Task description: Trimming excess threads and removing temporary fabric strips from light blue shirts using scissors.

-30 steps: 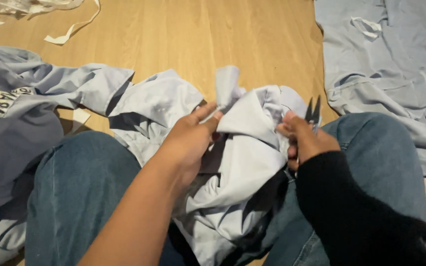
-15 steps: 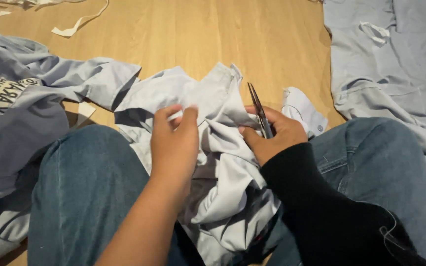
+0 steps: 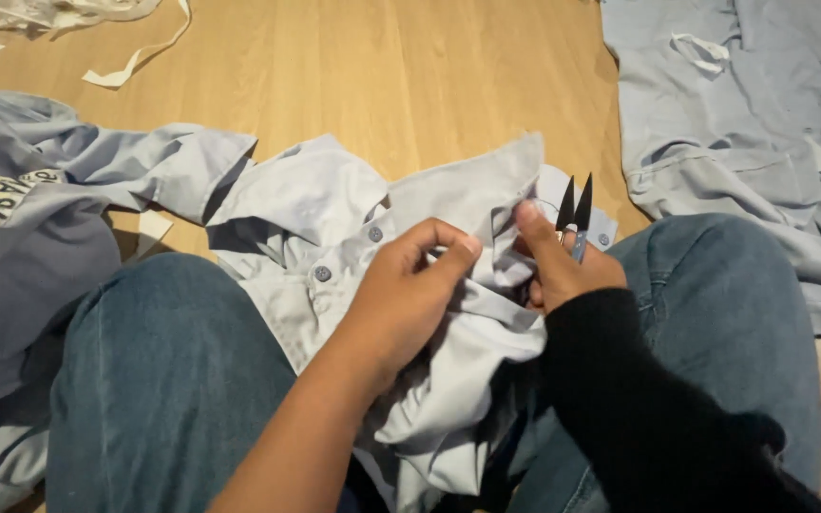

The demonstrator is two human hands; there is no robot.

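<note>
Hands working a pale blue shirt (image 3: 429, 218) on the lap

The left hand (image 3: 401, 304) pinches the shirt's fabric just beside its buttons; the right hand (image 3: 563, 271), touching the shirt, grips small snips (image 3: 574, 214), blades parted upward.

Your right hand (image 3: 567, 271) hides the handles of the thread snips (image 3: 574, 211); only the two dark blades show. Your left hand (image 3: 409, 294) covers part of the pale blue shirt (image 3: 334, 204). The frame's edges cut off both garments at the sides.
</note>
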